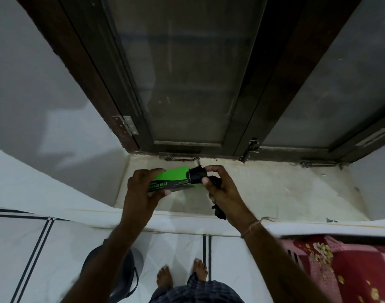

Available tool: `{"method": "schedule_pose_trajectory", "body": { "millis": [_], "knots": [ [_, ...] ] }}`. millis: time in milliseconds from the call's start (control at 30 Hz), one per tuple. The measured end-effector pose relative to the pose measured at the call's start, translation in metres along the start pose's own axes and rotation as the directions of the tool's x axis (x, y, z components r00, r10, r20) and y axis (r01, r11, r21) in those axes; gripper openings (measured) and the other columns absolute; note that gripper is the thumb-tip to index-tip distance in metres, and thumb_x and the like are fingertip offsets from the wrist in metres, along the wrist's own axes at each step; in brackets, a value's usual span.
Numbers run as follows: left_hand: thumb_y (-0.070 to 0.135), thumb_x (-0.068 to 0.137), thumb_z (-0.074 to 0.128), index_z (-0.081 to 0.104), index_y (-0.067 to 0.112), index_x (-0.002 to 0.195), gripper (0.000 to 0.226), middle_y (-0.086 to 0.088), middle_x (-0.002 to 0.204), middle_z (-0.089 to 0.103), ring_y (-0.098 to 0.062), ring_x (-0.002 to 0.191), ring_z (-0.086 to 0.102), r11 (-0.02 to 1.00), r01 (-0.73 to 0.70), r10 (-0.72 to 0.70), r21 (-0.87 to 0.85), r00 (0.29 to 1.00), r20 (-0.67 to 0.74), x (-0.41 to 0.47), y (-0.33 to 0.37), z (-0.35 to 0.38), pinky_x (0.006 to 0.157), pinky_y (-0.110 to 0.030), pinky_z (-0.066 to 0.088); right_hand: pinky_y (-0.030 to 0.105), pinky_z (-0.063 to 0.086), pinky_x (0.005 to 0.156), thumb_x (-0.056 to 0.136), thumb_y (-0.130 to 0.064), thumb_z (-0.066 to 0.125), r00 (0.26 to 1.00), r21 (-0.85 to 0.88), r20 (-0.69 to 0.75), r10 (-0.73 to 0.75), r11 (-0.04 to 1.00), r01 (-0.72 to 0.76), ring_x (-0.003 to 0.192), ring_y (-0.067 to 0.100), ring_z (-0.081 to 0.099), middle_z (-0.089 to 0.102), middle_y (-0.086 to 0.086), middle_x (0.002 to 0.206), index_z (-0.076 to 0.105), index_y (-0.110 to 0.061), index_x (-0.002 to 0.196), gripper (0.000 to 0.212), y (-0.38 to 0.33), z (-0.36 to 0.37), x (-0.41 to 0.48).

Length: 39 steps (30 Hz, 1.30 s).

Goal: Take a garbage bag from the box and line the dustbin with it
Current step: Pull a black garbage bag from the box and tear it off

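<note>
My left hand (143, 189) grips a green and black garbage bag box (176, 179) held over the window sill. A black garbage bag (197, 176) sticks out of the box's right end, and my right hand (222, 189) pinches it, with more black plastic trailing below the palm. The dark grey dustbin (121, 272) stands on the floor at lower left, partly hidden by my left forearm.
A cream stone window sill (274, 189) lies under a dark wooden window frame (244, 127) with frosted panes. White tiled floor (34, 248) with dark stripes is below. A red floral bedspread (340, 265) is at lower right. My bare feet (180, 274) stand near the bin.
</note>
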<state>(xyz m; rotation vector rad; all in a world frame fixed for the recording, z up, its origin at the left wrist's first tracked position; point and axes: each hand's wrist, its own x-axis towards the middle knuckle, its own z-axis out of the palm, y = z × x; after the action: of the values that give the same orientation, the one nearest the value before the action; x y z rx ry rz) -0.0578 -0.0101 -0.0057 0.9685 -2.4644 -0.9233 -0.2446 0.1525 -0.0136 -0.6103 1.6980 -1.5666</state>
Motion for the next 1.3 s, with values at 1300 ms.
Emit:
{"method": "schedule_pose_trajectory", "body": {
  "millis": [1300],
  "knots": [
    [0.023,0.084,0.082,0.063,0.022,0.135,0.055,0.003,0.123,0.053,-0.025,0.117,0.054,0.996,0.015,-0.026,-0.093,0.993,-0.118,-0.021,0.000,0.001,0.086,-0.008,0.038,0.010,0.054,0.079,0.092,-0.003,0.074,0.983,0.001,-0.135,-0.126,0.992,0.127,0.087,-0.001,0.070,0.075,0.015,0.115,0.073,-0.006,0.126,0.035,-0.004,0.038,-0.023]
  ]
}}
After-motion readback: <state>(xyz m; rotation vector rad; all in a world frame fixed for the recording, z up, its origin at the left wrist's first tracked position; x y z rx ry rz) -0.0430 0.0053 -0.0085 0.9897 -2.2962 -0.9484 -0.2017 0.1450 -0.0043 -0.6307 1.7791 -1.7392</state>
